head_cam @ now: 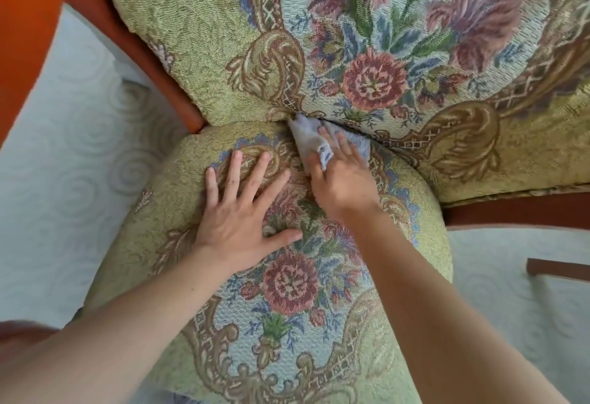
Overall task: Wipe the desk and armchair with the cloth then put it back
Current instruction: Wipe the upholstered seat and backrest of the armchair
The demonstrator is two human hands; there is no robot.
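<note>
Right hand point(343, 177) presses the cloth point(311, 143) into the seat crease of the armchair point(204, 52); its grip on the cloth cannot be told. Left hand point(242, 215) flat, released. Recommend sweeping along the crease.

The seat cushion point(287, 276) of the armchair point(28, 36) lies in front, and the back cushion point(351, 36) rises behind it. The cloth point(311, 142) sits in the crease between the two. The right hand point(341, 180) is on the cloth, the left hand point(242, 215) flat on the seat cushion just left of it. Carpet point(64, 164) lies on both sides.
</note>
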